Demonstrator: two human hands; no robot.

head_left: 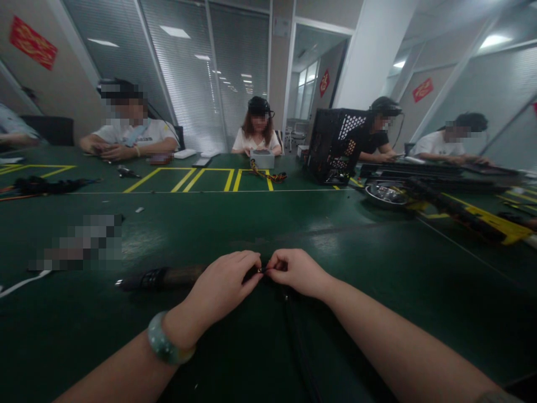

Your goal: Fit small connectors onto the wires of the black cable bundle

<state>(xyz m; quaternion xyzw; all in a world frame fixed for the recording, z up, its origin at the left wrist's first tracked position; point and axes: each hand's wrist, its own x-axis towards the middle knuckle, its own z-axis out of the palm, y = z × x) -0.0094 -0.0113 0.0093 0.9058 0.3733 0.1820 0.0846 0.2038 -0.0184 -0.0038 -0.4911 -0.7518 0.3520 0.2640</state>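
Note:
My left hand (220,285) and my right hand (296,273) meet above the green table, with fingertips pinched on a small metal-tipped wire connector (262,270). It is tiny and mostly hidden by my fingers. A thin black cable (296,336) runs down from my hands toward me. To the left of my left hand lies a dark sleeved cable bundle (163,277), its end touching that hand. A pale green bangle (165,338) circles my left wrist.
The green workbench (335,235) has yellow tape lines. Several seated people work across it. A black mesh computer case (335,145), a metal bowl (386,195), black cable bundles (436,179) and a small box with orange-black wires (262,159) stand farther off.

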